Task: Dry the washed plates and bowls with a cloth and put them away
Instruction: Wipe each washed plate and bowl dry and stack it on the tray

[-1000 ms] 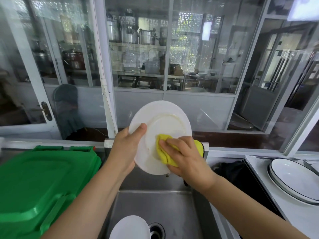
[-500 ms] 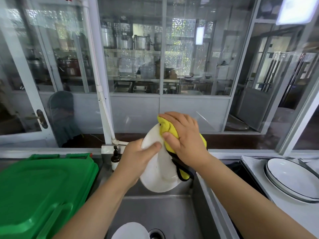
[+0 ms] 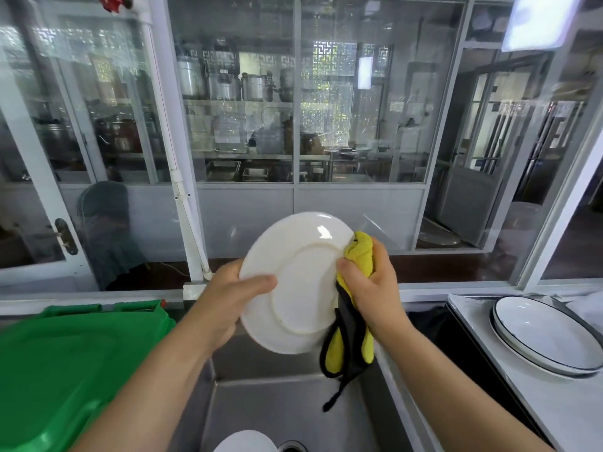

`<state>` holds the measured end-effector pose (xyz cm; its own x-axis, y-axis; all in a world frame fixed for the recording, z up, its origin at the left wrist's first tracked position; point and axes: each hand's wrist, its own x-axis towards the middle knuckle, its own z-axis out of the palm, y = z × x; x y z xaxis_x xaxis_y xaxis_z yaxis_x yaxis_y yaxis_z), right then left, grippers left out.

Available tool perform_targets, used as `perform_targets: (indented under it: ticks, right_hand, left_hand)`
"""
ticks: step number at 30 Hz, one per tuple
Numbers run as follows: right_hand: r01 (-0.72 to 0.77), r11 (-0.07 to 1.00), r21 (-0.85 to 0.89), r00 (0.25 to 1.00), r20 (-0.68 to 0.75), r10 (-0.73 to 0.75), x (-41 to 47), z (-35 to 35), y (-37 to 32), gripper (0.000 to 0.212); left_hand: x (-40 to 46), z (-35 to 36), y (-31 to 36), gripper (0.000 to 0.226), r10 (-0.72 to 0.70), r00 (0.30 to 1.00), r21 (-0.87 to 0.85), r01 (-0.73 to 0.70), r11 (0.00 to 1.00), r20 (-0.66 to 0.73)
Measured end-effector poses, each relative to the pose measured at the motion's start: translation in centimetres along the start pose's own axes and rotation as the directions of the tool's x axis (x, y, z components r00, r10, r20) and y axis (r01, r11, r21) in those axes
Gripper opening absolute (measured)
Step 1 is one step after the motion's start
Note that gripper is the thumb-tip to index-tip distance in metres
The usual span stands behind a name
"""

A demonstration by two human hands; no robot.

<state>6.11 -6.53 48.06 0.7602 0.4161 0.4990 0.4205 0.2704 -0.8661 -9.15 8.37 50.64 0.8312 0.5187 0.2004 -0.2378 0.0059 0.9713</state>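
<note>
I hold a white plate [image 3: 298, 282] tilted up over the steel sink [image 3: 293, 409], its underside with the foot ring facing me. My left hand [image 3: 233, 296] grips its left rim, thumb across the back. My right hand [image 3: 370, 287] grips a yellow cloth [image 3: 357, 256] with black trim against the plate's right rim; the cloth's loose end hangs down below the hand. Another white dish [image 3: 244, 442] lies at the sink's near end beside the drain [image 3: 292, 446]. Two stacked white plates with dark rims [image 3: 545, 334] rest on the right counter.
A large green plastic lid [image 3: 62, 370] covers the area left of the sink. A white counter [image 3: 489, 347] runs along the right. Glass partitions [image 3: 244, 109] stand behind the sink, with a white pipe [image 3: 177, 177] running down to the ledge.
The plate has been turned so its underside faces me. My right hand with the cloth has shifted from the plate's top edge to its right rim.
</note>
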Motion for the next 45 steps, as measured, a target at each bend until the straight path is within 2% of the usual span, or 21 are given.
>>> perform_targets:
  ticks: [2,3,5,7,10,12,14,16,18,20,21,23,25,28,30,33,35,38,40,42,45]
  right_hand:
    - [0.061,0.987,-0.151,0.994,0.094,-0.048,0.4,-0.6,-0.8,0.045]
    - [0.103,0.967,-0.234,0.988,0.138,-0.072,0.4,-0.6,-1.1,0.048]
    - [0.2,0.91,-0.364,0.971,0.2,-0.133,0.7,-0.6,-1.5,0.052]
    - [0.287,0.839,-0.462,0.949,0.259,-0.181,0.9,-0.7,-1.9,0.059]
    - [0.512,0.635,-0.578,0.854,0.419,-0.308,1.4,-0.4,-2.9,0.069]
    - [0.666,0.432,-0.608,0.745,0.529,-0.406,1.7,0.2,-3.6,0.069]
    - [0.726,0.335,-0.6,0.684,0.582,-0.44,2.1,0.6,-4.2,0.068]
    - [0.705,0.391,-0.591,0.708,0.566,-0.421,2.5,0.3,-4.2,0.067]
    - [0.566,0.582,-0.583,0.822,0.456,-0.343,2.6,-0.4,-3.5,0.066]
    - [0.354,0.791,-0.498,0.931,0.264,-0.251,2.3,-0.7,-2.6,0.067]
    - [0.262,0.863,-0.433,0.964,0.162,-0.211,2.0,-0.5,-2.1,0.067]
    - [0.126,0.949,-0.29,0.992,0.007,-0.13,1.2,0.0,-0.9,0.067]
    - [0.04,0.979,-0.198,0.995,-0.081,-0.057,0.4,0.4,0.0,0.07]
    - [0.038,0.97,-0.24,0.994,-0.089,-0.061,0.4,-0.3,0.1,0.074]
    - [0.086,0.939,-0.333,0.996,-0.002,-0.092,0.8,-1.1,-0.5,0.074]
    - [0.24,0.85,-0.468,0.966,0.203,-0.161,1.1,-1.6,-1.5,0.074]
    - [0.388,0.731,-0.562,0.918,0.308,-0.25,1.1,-1.4,-2.5,0.073]
    - [0.593,0.454,-0.666,0.804,0.458,-0.379,1.5,-0.7,-4.2,0.074]
    - [0.655,0.331,-0.679,0.751,0.537,-0.384,1.7,-0.1,-4.9,0.077]
    - [0.662,0.342,-0.667,0.748,0.557,-0.361,2.2,0.0,-5.3,0.078]
    - [0.618,0.499,-0.607,0.785,0.509,-0.353,2.9,-0.6,-4.8,0.071]
  left_hand:
    - [0.6,-0.7,1.0,0.039,-0.072,0.991,0.103,0.06,0.993,0.112]
    - [0.7,-0.8,1.4,0.04,-0.086,0.985,0.155,0.063,0.986,0.15]
    - [1.0,-0.4,1.7,0.026,-0.083,0.981,0.193,0.049,0.98,0.176]
    - [1.0,0.0,1.7,0.022,-0.055,0.986,0.196,0.023,0.98,0.157]
    - [1.0,0.5,1.5,0.027,0.001,0.988,0.258,-0.041,0.965,0.153]
    - [0.9,1.1,1.2,0.011,0.028,0.983,0.305,-0.083,0.949,0.18]
    - [0.9,1.6,1.0,0.005,0.035,0.985,0.285,-0.083,0.955,0.169]
    - [0.9,1.7,1.1,0.015,0.028,0.99,0.219,-0.058,0.974,0.136]
    - [0.8,1.4,1.2,0.014,0.045,0.997,0.131,-0.053,0.99,0.068]
    - [0.8,1.3,1.2,0.016,0.074,0.997,0.026,-0.073,0.997,-0.027]
    - [0.8,1.3,1.0,0.022,0.084,0.993,-0.022,-0.086,0.996,-0.078]
    - [0.7,1.6,0.4,0.03,0.103,0.982,-0.1,-0.12,0.988,-0.16]
    - [0.4,2.0,-0.3,0.025,0.118,0.977,-0.137,-0.143,0.98,-0.179]
    - [0.3,1.5,-0.5,0.024,0.011,0.993,-0.161,-0.029,0.986,-0.116]
    - [0.5,0.6,0.4,0.029,-0.1,0.995,-0.12,0.1,0.988,0.005]
    - [0.9,0.4,1.5,0.033,-0.126,0.986,-0.007,0.128,0.992,0.106]
    - [0.8,0.8,1.5,0.032,-0.102,0.991,0.011,0.102,0.995,0.084]
    - [0.8,1.4,1.2,0.028,-0.043,0.997,-0.004,0.043,0.999,0.067]
    - [0.7,1.7,0.9,0.027,-0.029,0.997,-0.042,0.032,0.999,0.074]
    - [0.6,1.8,1.0,0.027,-0.027,0.998,-0.081,0.032,0.996,0.061]
    - [0.7,1.4,1.0,0.03,-0.024,0.999,-0.132,0.021,0.991,-0.024]
